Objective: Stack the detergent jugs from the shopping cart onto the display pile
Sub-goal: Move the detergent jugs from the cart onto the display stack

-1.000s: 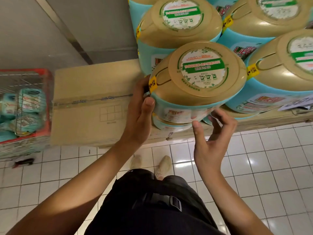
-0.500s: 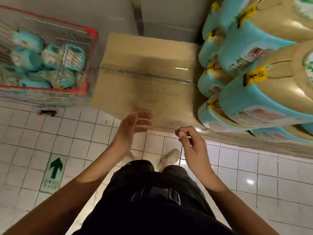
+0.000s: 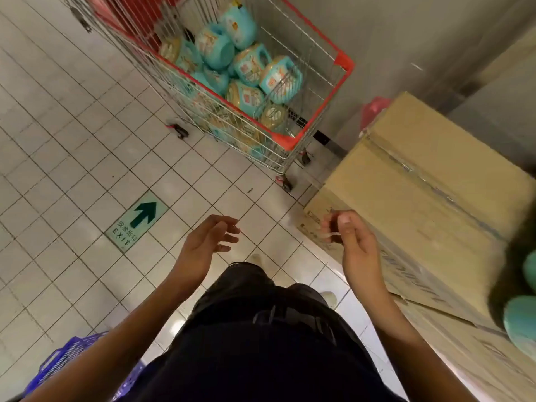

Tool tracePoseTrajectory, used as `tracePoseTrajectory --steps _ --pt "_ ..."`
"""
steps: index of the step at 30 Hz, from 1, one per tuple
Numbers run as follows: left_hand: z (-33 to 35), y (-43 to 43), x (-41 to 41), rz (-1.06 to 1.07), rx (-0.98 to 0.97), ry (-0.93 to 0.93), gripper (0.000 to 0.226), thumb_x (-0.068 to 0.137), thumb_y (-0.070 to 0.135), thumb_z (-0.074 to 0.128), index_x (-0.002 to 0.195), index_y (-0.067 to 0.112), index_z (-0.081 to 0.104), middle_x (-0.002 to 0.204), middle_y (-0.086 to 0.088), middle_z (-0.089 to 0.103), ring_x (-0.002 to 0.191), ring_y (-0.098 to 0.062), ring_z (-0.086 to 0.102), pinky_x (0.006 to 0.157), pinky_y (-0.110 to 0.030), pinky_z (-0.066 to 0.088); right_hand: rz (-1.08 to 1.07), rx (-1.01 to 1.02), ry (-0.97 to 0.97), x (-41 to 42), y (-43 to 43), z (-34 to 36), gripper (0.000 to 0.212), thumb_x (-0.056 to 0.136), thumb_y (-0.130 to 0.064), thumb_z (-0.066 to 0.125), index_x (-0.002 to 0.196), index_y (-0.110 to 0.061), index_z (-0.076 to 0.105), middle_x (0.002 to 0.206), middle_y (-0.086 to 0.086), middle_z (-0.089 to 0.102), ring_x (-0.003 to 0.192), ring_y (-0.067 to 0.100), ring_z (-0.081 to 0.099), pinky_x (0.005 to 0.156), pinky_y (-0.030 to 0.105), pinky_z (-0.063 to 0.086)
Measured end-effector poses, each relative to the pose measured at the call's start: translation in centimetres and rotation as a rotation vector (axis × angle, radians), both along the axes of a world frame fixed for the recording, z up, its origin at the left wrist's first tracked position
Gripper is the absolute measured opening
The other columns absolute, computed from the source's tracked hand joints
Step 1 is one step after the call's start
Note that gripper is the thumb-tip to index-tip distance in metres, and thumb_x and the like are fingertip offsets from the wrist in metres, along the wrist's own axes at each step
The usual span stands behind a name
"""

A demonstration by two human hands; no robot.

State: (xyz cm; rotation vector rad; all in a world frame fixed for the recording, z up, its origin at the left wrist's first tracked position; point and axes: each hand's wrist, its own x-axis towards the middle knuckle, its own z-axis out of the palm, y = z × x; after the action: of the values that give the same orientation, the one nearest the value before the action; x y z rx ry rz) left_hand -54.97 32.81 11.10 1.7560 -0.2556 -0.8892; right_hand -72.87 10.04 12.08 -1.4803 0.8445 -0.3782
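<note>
- Your left hand [image 3: 207, 242] is empty: the fingers are spread and loosely curled, palm turned inward, above the white tiled floor [image 3: 72, 146].
- Your right hand [image 3: 352, 242] holds nothing: the fingers are half curled toward the palm, thumb up, just in front of the near corner of a cardboard box [image 3: 435, 192].
- The two hands are apart, at about the same height, over your dark trousers [image 3: 269, 329].
- That sealed box, a tape seam along its top, rests on further cardboard that runs along your right side.
- At the right edge, teal rounded shapes [image 3: 522, 320] sit on that cardboard; they are blurred, and you cannot tell from here that they are jugs of the pile.
- The detergent jugs [image 3: 249, 68], teal with gold tops, lie heaped inside the shopping cart [image 3: 313, 123], a wire cart with red trim, well ahead of both hands.
- The cart stands near the far end of the box, beside a grey wall [image 3: 406, 39].
- A green exit arrow sign [image 3: 136, 220] is set in the floor to your left.
- A blue plastic crate [image 3: 66, 361] shows at the lower left.
</note>
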Motion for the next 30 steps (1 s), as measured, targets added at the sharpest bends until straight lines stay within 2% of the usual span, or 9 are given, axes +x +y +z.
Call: tracePoseTrajectory --steps 4,8,10,16,18,22,25,27,30 --pt "-0.3 3.1 4.9 0.079 0.008 -0.002 0.039 0.105 0.049 0.043 0.116 0.023 0.070 0.110 -0.001 0.075 0.102 -0.022 0.074 0.083 -0.031 0.058 0.060 0.022 0.008 6.0 2.2 -0.5 0.046 0.112 -0.032 0.043 0.105 0.007 0.064 0.100 0.018 0.069 0.091 0.023 0.064 0.075 0.027 0.054" --pt "0.5 3.5 9.7 0.132 -0.034 -0.006 0.040 0.105 0.042 0.042 0.119 0.015 0.068 0.109 -0.003 0.075 0.102 -0.024 0.073 0.085 -0.036 0.058 0.115 0.041 0.057 10.0 2.9 -0.4 0.043 0.113 -0.033 0.041 0.104 0.002 0.065 0.102 0.020 0.068 0.093 0.030 0.064 0.078 0.032 0.055" --pt "1.2 2.9 12.1 0.157 -0.065 -0.023 0.039 0.105 0.038 0.042 0.119 0.013 0.068 0.111 -0.006 0.074 0.103 -0.026 0.072 0.086 -0.038 0.059 0.133 0.038 0.085 11.7 2.6 -0.5 0.042 0.114 -0.032 0.040 0.104 -0.001 0.066 0.102 0.019 0.069 0.095 0.033 0.065 0.076 0.029 0.056" --pt "2.1 0.8 19.4 0.244 -0.107 -0.066 0.036 0.105 0.032 0.040 0.120 0.011 0.065 0.116 -0.011 0.072 0.107 -0.031 0.070 0.090 -0.046 0.058 0.211 0.018 0.147 19.1 0.2 -2.0 0.044 0.109 -0.041 0.040 0.100 -0.009 0.069 0.094 0.008 0.073 0.088 0.019 0.070 0.077 0.028 0.059" --pt "1.9 0.3 21.6 0.276 -0.094 -0.063 0.035 0.104 0.032 0.041 0.119 0.013 0.066 0.114 -0.008 0.073 0.105 -0.029 0.071 0.090 -0.046 0.058 0.243 0.050 0.166 22.7 -0.7 -3.0 0.041 0.110 -0.040 0.041 0.101 -0.012 0.070 0.094 0.006 0.075 0.087 0.019 0.071 0.077 0.032 0.060" --pt "1.4 -0.1 25.6 0.334 -0.037 -0.051 0.034 0.103 0.034 0.043 0.117 0.016 0.068 0.110 -0.003 0.074 0.103 -0.025 0.072 0.091 -0.048 0.059 0.313 0.090 0.132 30.9 -2.6 -3.7 0.041 0.105 -0.042 0.043 0.105 -0.012 0.071 0.096 0.004 0.076 0.089 0.017 0.073 0.072 0.024 0.058" --pt "1.2 -0.4 28.7 0.364 -0.010 -0.044 0.040 0.100 0.048 0.047 0.117 0.018 0.069 0.110 -0.002 0.075 0.102 -0.024 0.072 0.091 -0.050 0.059 0.388 0.113 0.110 37.0 -4.0 -3.4 0.042 0.107 -0.044 0.044 0.107 -0.011 0.070 0.099 0.006 0.076 0.091 0.020 0.073 0.075 0.027 0.059" --pt "1.0 -0.9 31.1 0.376 0.006 -0.046 0.044 0.096 0.056 0.048 0.115 0.022 0.070 0.110 -0.001 0.075 0.102 -0.023 0.072 0.091 -0.050 0.060 0.419 0.111 0.086 41.2 -5.2 -2.9 0.042 0.111 -0.042 0.044 0.107 -0.010 0.070 0.098 0.007 0.076 0.090 0.021 0.072 0.075 0.027 0.058" --pt "0.7 -1.8 34.7 0.372 0.027 -0.047 0.036 0.096 0.058 0.048 0.112 0.035 0.071 0.112 0.001 0.075 0.104 -0.022 0.073 0.091 -0.046 0.060 0.456 0.102 0.073 46.8 -6.7 -1.9 0.041 0.112 -0.037 0.041 0.108 -0.007 0.069 0.097 0.011 0.075 0.090 0.020 0.072 0.075 0.027 0.058"
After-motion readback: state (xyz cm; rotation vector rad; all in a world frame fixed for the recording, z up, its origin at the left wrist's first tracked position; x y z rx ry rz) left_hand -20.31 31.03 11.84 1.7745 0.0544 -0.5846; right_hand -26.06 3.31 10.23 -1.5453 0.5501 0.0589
